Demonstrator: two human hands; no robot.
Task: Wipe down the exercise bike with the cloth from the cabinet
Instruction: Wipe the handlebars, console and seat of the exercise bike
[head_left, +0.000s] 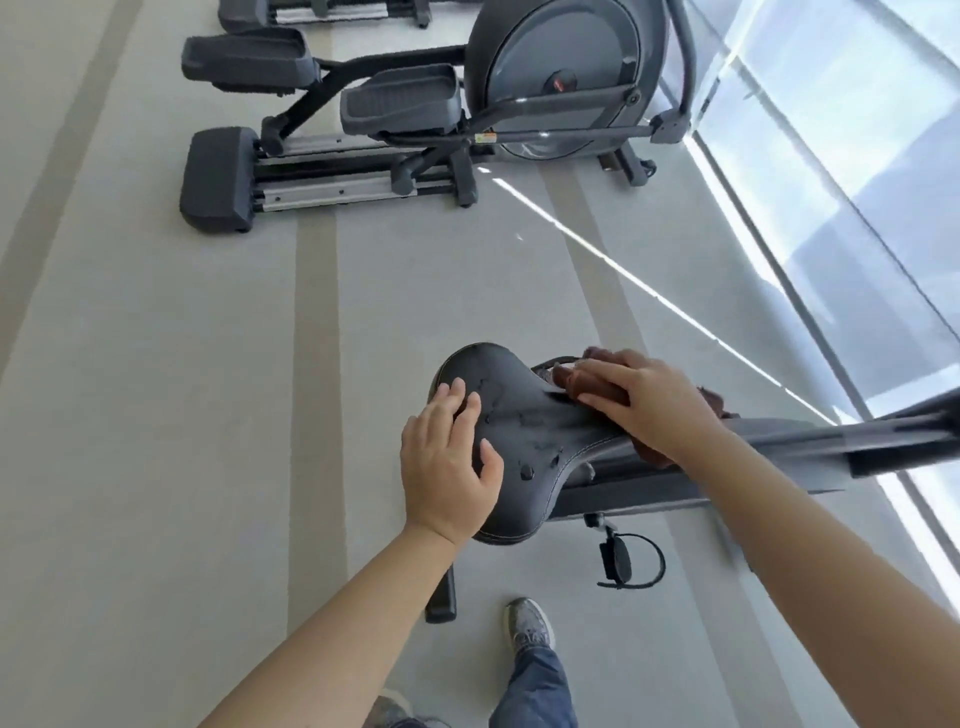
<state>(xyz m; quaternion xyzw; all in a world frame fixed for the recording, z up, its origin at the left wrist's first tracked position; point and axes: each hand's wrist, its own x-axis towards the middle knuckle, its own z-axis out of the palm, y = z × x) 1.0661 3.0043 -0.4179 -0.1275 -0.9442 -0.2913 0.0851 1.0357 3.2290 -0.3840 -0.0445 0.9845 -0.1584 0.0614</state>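
Note:
The exercise bike's black padded seat (524, 431) fills the lower middle of the head view, with wet drops on its surface. My left hand (449, 462) rests flat on the seat's wide rear part, fingers straight. My right hand (644, 400) presses a brown cloth (597, 387) against the seat's narrow front end, fingers laid over the cloth. Most of the cloth is hidden under that hand. The bike's grey frame (779, 447) runs to the right, and a pedal with a strap (621, 561) hangs below the seat.
An elliptical trainer (415, 114) stands on the grey carpet further ahead, another one behind it at the top edge. A large window (841, 171) runs along the right side. My feet and jeans (530, 670) are below the seat.

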